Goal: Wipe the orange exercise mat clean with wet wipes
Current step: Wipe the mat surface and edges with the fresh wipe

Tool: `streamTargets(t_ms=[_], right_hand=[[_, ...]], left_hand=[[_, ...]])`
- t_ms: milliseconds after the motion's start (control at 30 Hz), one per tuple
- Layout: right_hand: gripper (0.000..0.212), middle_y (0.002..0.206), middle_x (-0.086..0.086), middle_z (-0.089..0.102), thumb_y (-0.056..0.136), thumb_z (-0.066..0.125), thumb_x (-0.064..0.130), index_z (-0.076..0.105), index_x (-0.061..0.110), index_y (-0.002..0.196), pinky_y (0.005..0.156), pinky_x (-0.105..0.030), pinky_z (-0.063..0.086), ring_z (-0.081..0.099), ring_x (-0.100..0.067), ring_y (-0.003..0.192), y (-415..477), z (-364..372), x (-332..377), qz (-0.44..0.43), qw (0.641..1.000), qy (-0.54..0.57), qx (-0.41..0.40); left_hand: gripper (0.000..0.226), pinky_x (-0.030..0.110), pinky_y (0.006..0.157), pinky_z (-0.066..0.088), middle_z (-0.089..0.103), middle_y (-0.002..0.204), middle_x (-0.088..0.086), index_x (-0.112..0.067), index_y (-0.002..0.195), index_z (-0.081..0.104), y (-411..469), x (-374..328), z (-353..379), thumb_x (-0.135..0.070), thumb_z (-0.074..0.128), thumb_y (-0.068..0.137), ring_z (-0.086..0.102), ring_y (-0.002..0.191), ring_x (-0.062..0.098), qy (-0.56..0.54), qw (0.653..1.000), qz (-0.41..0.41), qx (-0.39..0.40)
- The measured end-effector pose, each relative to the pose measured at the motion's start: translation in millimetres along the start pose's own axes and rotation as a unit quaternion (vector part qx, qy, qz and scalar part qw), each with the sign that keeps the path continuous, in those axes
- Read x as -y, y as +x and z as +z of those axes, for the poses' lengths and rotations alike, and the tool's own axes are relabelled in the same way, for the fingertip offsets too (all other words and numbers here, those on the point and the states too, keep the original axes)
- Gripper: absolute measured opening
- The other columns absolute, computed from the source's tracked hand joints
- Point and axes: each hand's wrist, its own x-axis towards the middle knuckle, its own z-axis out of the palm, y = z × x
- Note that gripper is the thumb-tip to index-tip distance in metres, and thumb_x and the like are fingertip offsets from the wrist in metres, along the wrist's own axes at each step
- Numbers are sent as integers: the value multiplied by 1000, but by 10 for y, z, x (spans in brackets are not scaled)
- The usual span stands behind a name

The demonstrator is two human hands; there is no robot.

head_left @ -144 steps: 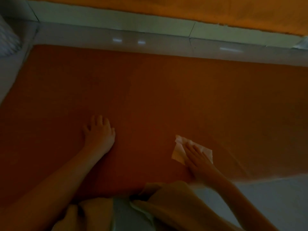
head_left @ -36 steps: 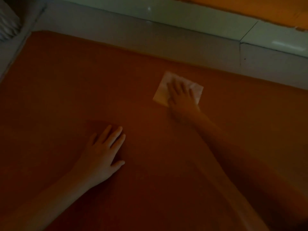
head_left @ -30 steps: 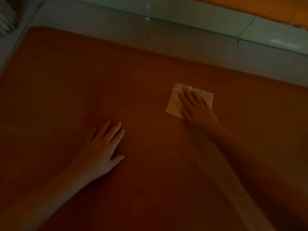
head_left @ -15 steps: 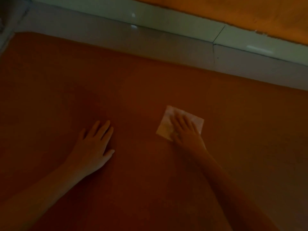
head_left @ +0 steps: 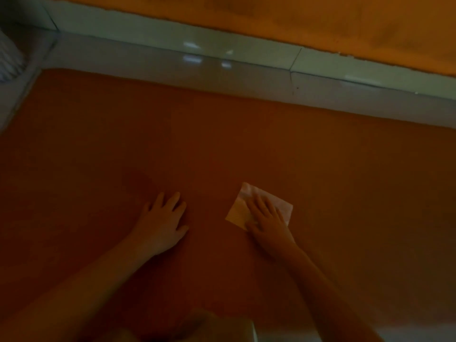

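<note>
The orange exercise mat (head_left: 222, 144) lies flat on the floor and fills most of the dim view. A white wet wipe (head_left: 239, 209) lies spread on it, right of centre. My right hand (head_left: 267, 222) presses flat on the wipe with straight fingers, covering its near right part. My left hand (head_left: 162, 224) rests palm down on the bare mat to the left of the wipe, fingers spread.
Pale floor tiles (head_left: 246, 75) border the mat's far edge, under a skirting strip and an orange wall (head_left: 296, 21). A striped pale object (head_left: 8, 60) sits at the far left corner. Light cloth (head_left: 217, 327) on my lap shows at the bottom edge.
My right hand has dragged the wipe back toward me from near the mat's far edge. My left hand has stayed planted on the mat.
</note>
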Motion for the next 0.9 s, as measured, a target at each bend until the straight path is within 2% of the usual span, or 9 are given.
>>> streamTargets(t_ms=[100,233,367,533,633,700,800,900], right_hand=[[58,150,9,-24,105,23,39,-11,29,150,113,-38,-16,-28,-12,136,-179,89,166,21,999,26,6],[60,159,2,-15,104,28,40,-4,27,153,117,-44,-7,-16,-21,146,-373,23,228,6,996,15,84],[62,160,-2,-10,104,32,37,-2,21,154,117,-43,-1,-11,-22,147,-644,-203,139,-3,991,-15,134],[64,161,0,-8,103,36,38,-1,26,153,118,-44,2,-9,-23,147,-742,-356,-187,-1,993,12,121],[63,159,1,-13,103,32,41,-2,26,153,117,-45,-5,-14,-24,147,-786,-192,-318,-7,995,1,99],[61,155,8,-18,103,30,42,-3,30,152,115,-44,-10,-20,-19,144,-888,-96,-352,-31,996,18,81],[60,143,16,-24,102,31,44,-3,34,151,114,-42,-12,-26,-8,134,-1067,-99,-430,-58,994,20,92],[62,143,15,-25,99,28,49,-5,35,150,114,-39,-11,-26,-4,131,-1196,-149,-579,-52,993,23,103]], left_hand=[[68,51,119,5,-14,161,0,-26,155,4,-58,-7,0,-54,32,99,-8,148,32,-5,1000,7,5],[67,53,119,6,-11,162,0,-26,155,4,-116,17,8,-52,32,100,-6,148,30,-5,1000,13,1],[65,56,118,9,-10,162,0,-26,155,3,-142,30,48,-51,30,101,-4,148,29,-11,1000,6,-1],[64,58,117,14,-1,162,1,-23,154,14,-91,-69,14,-52,33,100,2,148,31,-41,999,-20,-21],[64,58,113,23,13,158,9,-16,146,28,-36,-246,18,-57,33,97,16,143,37,-30,996,-62,-57],[66,58,111,26,17,154,15,-12,140,33,46,-376,34,-60,34,95,20,140,42,-37,994,-89,-55],[72,59,111,24,17,152,20,-7,141,30,151,-529,80,-61,34,95,17,139,46,-55,988,-130,-62],[70,58,114,18,13,155,22,-4,146,25,164,-657,122,-55,33,98,11,142,44,-69,981,-157,-86]])
